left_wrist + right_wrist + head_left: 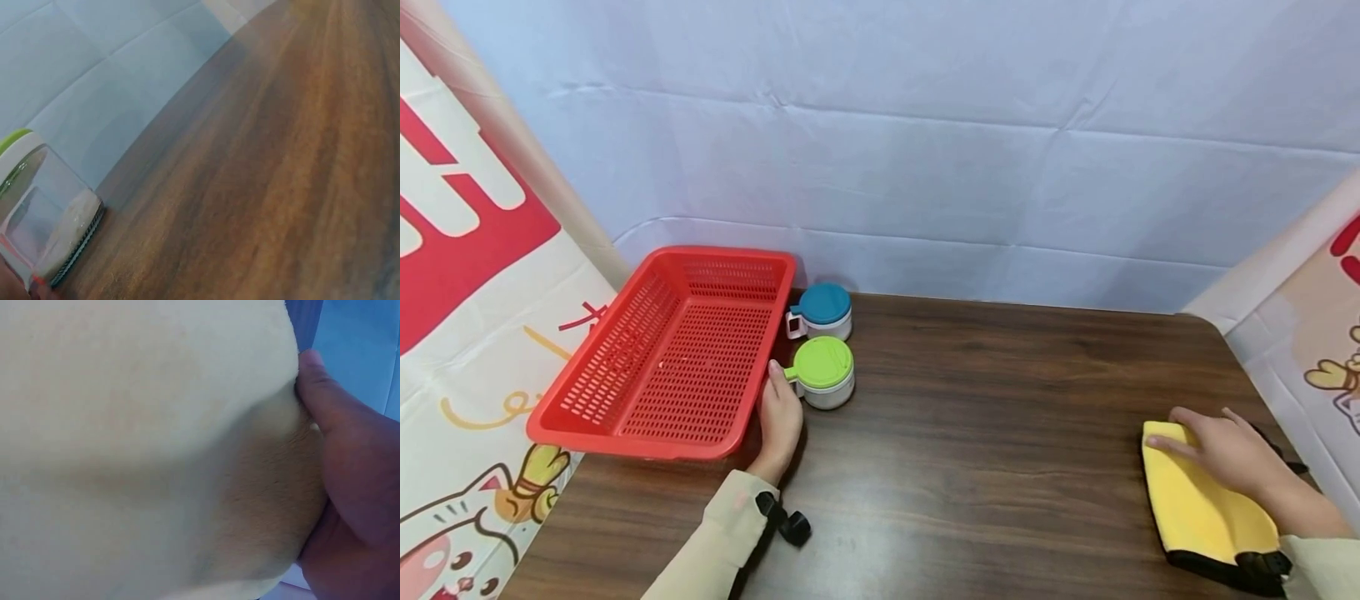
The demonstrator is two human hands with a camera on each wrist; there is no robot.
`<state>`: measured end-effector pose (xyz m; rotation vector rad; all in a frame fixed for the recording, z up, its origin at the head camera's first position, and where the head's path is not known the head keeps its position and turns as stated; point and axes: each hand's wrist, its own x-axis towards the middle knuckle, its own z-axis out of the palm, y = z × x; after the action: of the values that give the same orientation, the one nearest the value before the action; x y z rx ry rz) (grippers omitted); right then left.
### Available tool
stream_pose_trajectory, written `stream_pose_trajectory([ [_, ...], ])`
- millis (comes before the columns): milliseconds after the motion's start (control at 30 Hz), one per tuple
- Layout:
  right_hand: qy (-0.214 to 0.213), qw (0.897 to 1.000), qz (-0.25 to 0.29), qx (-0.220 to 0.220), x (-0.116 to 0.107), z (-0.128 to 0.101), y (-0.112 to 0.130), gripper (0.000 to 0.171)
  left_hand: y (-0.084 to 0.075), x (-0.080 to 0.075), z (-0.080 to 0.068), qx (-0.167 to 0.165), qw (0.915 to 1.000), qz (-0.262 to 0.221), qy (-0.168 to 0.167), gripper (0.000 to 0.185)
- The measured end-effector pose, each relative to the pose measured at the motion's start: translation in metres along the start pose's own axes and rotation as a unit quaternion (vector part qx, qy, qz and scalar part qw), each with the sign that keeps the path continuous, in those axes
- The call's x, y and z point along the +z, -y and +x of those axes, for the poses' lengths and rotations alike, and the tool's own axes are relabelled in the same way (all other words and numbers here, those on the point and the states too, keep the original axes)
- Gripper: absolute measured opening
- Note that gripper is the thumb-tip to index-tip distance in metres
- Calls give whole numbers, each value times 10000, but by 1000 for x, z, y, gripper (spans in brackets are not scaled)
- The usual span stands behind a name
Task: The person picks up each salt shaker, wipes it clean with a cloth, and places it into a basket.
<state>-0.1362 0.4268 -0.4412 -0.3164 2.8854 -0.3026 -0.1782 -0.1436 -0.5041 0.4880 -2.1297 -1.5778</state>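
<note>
The soft yellow microfibre cloth [1202, 500] lies at the bench's [985, 467] right edge under my right hand [1228, 454], fingers flat; it looks light and floppy, best pinched at an edge. My left hand [780, 421] rests open beside the green-lidded clear jar [823, 372].

A green-lidded jar [824, 372] stands upright beside the red basket [625, 433]; a yellow cloth [1195, 504] lies flat.

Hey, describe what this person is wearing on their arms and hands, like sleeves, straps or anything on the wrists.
Both hands are bare, with no gloves. The left hand comes out of a pale cream long sleeve, with a black strap and small black device at the wrist. The right hand has a matching cream sleeve and a black wrist mount at its cuff.
</note>
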Motion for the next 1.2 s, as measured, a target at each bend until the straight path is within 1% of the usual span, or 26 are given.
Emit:
stream_pose_trajectory([
  [133, -139, 9997, -31, -192, -1, 0, 2, 55, -2, 1, 2, -220, 9997, -129, -22, 46],
  [267, -241, 9994, -75, -249, -4, 2, 4, 52, -5, 2, 2, -417, 9983, -397, -66, 45],
  [367, -253, 9994, -53, -244, -6, 2, 6, 52, -5, 2, 1, -655, 9964, -519, -167, 50],
  [500, -330, 9991, -36, -271, -6, 1, 8, 44, -5, 2, -1, -857, 9940, -618, -299, 56],
  [600, -423, 9985, -58, -334, -6, 0, 10, 41, -5, 3, -1, -864, 9931, -719, -326, 55],
  [733, -538, 9976, -82, -432, -7, 0, 12, 44, -6, 4, -2, -837, 9925, -836, -306, 51],
  [867, -765, 9956, -149, -524, -9, 0, 16, 36, -8, 5, -4, -771, 9928, -874, -269, 46],
  [1033, -1105, 9919, -253, -571, -12, -1, 25, 19, -14, 6, -4, -515, 9930, -1036, -227, 43],
  [1100, -1327, 9885, -318, -650, -12, -2, 29, 17, -16, 6, -4, -401, 9923, -1157, -186, 43],
  [1200, -1672, 9817, -390, -822, -14, -2, 36, 19, -20, 7, -4, -253, 9909, -1314, -119, 43],
])
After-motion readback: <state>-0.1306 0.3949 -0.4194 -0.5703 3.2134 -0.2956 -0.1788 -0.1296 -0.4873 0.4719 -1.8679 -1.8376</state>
